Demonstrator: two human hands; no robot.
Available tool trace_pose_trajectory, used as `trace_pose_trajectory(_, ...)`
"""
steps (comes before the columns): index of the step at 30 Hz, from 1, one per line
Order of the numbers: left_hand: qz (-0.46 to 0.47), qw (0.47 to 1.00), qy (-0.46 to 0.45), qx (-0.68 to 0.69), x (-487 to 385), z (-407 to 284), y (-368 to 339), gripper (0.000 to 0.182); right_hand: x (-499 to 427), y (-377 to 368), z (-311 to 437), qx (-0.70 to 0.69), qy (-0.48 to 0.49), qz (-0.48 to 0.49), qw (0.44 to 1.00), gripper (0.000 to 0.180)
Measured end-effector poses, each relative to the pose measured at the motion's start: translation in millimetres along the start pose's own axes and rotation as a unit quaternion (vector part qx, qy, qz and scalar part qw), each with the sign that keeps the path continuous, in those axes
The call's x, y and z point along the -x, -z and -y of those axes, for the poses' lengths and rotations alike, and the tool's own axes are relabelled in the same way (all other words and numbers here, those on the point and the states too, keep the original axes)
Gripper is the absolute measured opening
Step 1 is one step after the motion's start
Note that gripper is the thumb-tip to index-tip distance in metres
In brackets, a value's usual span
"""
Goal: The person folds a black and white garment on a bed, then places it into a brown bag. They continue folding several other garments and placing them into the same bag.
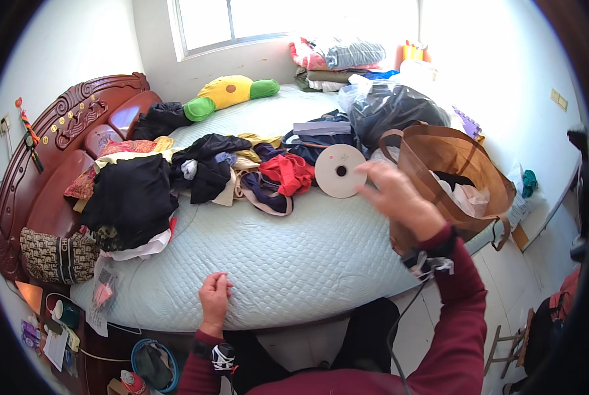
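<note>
My right hand (395,195), blurred and with its fingers apart, is raised at the right edge of a round white disc-like reel (330,181) with a dark centre hole; whether it touches the reel cannot be told. Low over the near edge of the quilted bed cover (275,256) is my left hand (214,296), fingers curled, with nothing visible in it. Left of the reel lie a red garment (290,173) and a navy one with pale trim (275,197). Black clothes (126,202) are heaped further left. A large brown bag (477,158) stands open beside my right hand, with cloth and plastic inside.
A carved wooden headboard (67,118) borders the bed's left side, near a patterned bag (60,254). At the back are a yellow-green pillow (230,91), folded bedding (353,53) and a clear plastic bag of dark cloth (398,106). A blue-rimmed basket (175,368) stands below the bed.
</note>
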State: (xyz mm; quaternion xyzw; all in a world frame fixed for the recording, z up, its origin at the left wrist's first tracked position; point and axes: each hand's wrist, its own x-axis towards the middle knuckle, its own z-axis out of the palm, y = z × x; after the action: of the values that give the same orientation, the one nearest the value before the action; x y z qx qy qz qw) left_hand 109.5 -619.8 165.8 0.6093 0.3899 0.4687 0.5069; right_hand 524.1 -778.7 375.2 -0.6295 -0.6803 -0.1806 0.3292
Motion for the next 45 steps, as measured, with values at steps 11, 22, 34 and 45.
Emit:
trace_pose_trajectory(11, -0.029, 0.991, -0.083, -0.1, -5, 9, -5, 0.01, -61, -293, -54, 0.153, -0.024, 0.033, 0.987, 0.035)
trace_pose_trajectory(22, -0.04, 0.992, -0.083, -0.087, -6, 10, -4, 0.01, -58, -163, -65, -0.662, -0.347, -0.155, 0.646, 0.015)
trace_pose_trajectory(34, -0.024, 0.995, -0.083, -0.051, -3, 21, 1, 0.009, -40, 112, -43, -0.592, -0.222, -0.284, 0.721, 0.033)
trace_pose_trajectory(45, -0.012, 0.992, -0.096, -0.075, -4, 21, 1, 0.01, 0, 221, -90, -0.066, -0.211, -0.269, 0.937, 0.026)
